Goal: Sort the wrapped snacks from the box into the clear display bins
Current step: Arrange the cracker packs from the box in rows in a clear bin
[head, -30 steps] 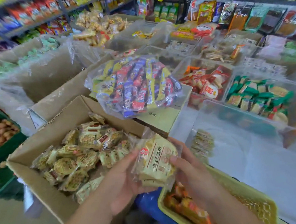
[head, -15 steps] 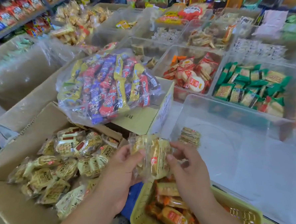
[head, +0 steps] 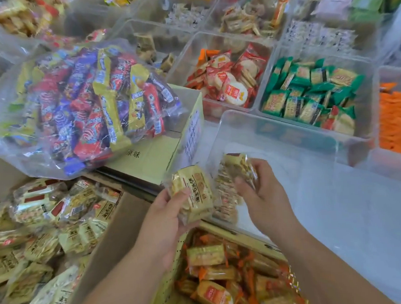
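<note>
My left hand [head: 165, 215] grips a cream-yellow wrapped snack [head: 192, 194] just outside the near-left corner of a clear display bin [head: 276, 133]. My right hand [head: 260, 192] holds a second wrapped snack [head: 240, 168] over that bin's near-left corner. A short row of the same snacks [head: 225, 197] stands inside the bin against its left wall. The cardboard box [head: 101, 242] at the lower left holds several more of these yellow packs [head: 47, 229].
A big clear bag of colourful bars [head: 86, 107] lies on a closed yellow carton [head: 157, 154]. A yellow basket [head: 163, 295] of orange-wrapped snacks sits under my wrists. Bins of red-white crackers [head: 225, 79], green packs [head: 308, 91] and orange packs [head: 397, 121] stand behind.
My hands have separated the packs: the right hand has carried one over the clear bin, the left keeps the other. The view has moved forward and to the right.
</note>
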Action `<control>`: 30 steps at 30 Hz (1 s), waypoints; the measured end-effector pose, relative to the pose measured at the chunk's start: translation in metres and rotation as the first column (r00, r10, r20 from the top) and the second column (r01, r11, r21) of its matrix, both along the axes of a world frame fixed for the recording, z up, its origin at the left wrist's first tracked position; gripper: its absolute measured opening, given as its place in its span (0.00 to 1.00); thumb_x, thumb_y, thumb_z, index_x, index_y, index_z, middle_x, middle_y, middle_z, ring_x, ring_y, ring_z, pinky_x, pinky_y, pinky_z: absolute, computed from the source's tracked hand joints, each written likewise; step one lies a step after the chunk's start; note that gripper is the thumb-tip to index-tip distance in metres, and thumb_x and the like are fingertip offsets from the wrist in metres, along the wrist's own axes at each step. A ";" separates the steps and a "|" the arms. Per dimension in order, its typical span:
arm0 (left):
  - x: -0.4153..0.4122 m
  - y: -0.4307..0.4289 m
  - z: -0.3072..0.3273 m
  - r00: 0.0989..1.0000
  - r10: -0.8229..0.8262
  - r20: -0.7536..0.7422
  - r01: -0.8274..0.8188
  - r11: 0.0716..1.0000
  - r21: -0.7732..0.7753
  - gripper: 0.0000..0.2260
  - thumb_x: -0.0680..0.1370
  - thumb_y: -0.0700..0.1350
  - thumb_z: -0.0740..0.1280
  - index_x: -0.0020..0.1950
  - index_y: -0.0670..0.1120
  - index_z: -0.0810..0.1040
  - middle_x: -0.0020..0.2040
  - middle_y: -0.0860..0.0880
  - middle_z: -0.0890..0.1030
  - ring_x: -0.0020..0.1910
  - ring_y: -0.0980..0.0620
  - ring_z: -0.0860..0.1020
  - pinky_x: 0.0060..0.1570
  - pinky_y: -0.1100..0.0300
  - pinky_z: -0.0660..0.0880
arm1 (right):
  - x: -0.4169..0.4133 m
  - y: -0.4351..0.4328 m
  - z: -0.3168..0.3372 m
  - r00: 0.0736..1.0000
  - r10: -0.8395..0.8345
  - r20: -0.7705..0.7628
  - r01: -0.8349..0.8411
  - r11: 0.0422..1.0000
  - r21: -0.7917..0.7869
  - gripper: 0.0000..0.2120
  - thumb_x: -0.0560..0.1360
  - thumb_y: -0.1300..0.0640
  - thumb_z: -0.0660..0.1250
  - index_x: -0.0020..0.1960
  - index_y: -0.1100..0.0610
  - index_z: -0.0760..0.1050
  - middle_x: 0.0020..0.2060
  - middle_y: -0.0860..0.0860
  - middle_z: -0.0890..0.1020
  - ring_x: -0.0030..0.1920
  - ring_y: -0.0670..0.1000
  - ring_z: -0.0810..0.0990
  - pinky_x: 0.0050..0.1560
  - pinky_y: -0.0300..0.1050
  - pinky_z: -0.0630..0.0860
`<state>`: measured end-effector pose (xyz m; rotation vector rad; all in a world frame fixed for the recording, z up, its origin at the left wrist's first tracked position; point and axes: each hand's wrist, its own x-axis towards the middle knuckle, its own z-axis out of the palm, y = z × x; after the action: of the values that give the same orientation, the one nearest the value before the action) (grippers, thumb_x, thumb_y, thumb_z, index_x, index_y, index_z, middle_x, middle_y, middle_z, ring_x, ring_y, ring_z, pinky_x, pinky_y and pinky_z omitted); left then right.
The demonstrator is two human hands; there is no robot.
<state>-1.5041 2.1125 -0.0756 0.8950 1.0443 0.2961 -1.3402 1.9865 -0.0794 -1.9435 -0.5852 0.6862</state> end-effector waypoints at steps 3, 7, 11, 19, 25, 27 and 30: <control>-0.004 0.003 -0.009 1.000 -0.003 0.027 0.005 0.996 -0.086 0.15 0.82 0.49 0.66 0.68 0.49 0.77 0.59 0.46 0.86 0.57 0.44 0.85 0.48 0.49 0.83 | 0.042 0.006 -0.015 0.993 -0.007 0.116 0.019 0.995 -0.102 0.08 0.80 0.51 0.67 0.58 0.42 0.70 0.41 0.42 0.81 0.38 0.44 0.78 0.32 0.40 0.70; -0.012 0.004 -0.015 0.997 0.015 0.073 -0.005 0.992 -0.124 0.21 0.78 0.52 0.67 0.71 0.49 0.75 0.63 0.46 0.84 0.61 0.44 0.83 0.55 0.46 0.81 | 0.095 0.033 -0.042 0.937 0.106 0.333 -0.020 0.968 -0.250 0.11 0.80 0.53 0.67 0.61 0.49 0.77 0.46 0.48 0.82 0.42 0.51 0.75 0.35 0.42 0.67; -0.015 0.006 -0.016 0.994 0.021 0.108 -0.004 0.988 -0.154 0.22 0.79 0.51 0.67 0.72 0.50 0.74 0.64 0.45 0.83 0.62 0.43 0.82 0.60 0.42 0.77 | 0.124 0.064 -0.076 0.897 0.286 0.336 -0.102 0.875 -0.474 0.12 0.79 0.57 0.65 0.62 0.52 0.78 0.52 0.57 0.82 0.50 0.60 0.78 0.43 0.47 0.71; -0.017 0.003 -0.014 0.987 0.010 0.159 0.013 0.990 -0.142 0.21 0.78 0.50 0.67 0.71 0.50 0.74 0.65 0.46 0.83 0.63 0.44 0.82 0.56 0.45 0.81 | 0.108 0.082 -0.109 0.842 0.521 0.141 -0.367 0.745 -0.557 0.14 0.80 0.55 0.61 0.64 0.54 0.76 0.58 0.58 0.81 0.56 0.60 0.78 0.49 0.46 0.69; -0.018 0.001 -0.009 0.979 0.072 0.193 -0.027 0.974 -0.225 0.22 0.77 0.50 0.68 0.72 0.51 0.75 0.66 0.46 0.82 0.64 0.43 0.81 0.58 0.41 0.79 | 0.105 0.075 -0.110 0.836 0.541 0.098 -0.393 0.713 -0.581 0.21 0.84 0.50 0.55 0.76 0.53 0.67 0.71 0.57 0.74 0.68 0.60 0.73 0.64 0.50 0.68; -0.020 0.002 -0.006 0.976 0.092 0.196 -0.043 0.968 -0.245 0.22 0.78 0.50 0.68 0.72 0.50 0.76 0.66 0.45 0.82 0.64 0.43 0.81 0.56 0.42 0.81 | 0.106 0.074 -0.106 0.834 0.546 0.079 -0.399 0.697 -0.596 0.24 0.84 0.50 0.55 0.78 0.52 0.63 0.74 0.56 0.70 0.71 0.60 0.69 0.69 0.51 0.66; -0.023 0.005 -0.001 0.974 0.109 0.200 -0.059 0.968 -0.242 0.22 0.78 0.50 0.69 0.72 0.48 0.76 0.66 0.43 0.82 0.63 0.41 0.82 0.54 0.42 0.82 | 0.105 0.070 -0.098 0.866 0.484 0.124 -0.349 0.765 -0.541 0.25 0.81 0.52 0.62 0.78 0.52 0.65 0.74 0.55 0.71 0.71 0.58 0.71 0.70 0.52 0.68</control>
<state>-1.5274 2.1180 -0.0764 0.5924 0.8987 0.3248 -1.2357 2.0567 -0.1772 -2.4432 -1.1239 0.9456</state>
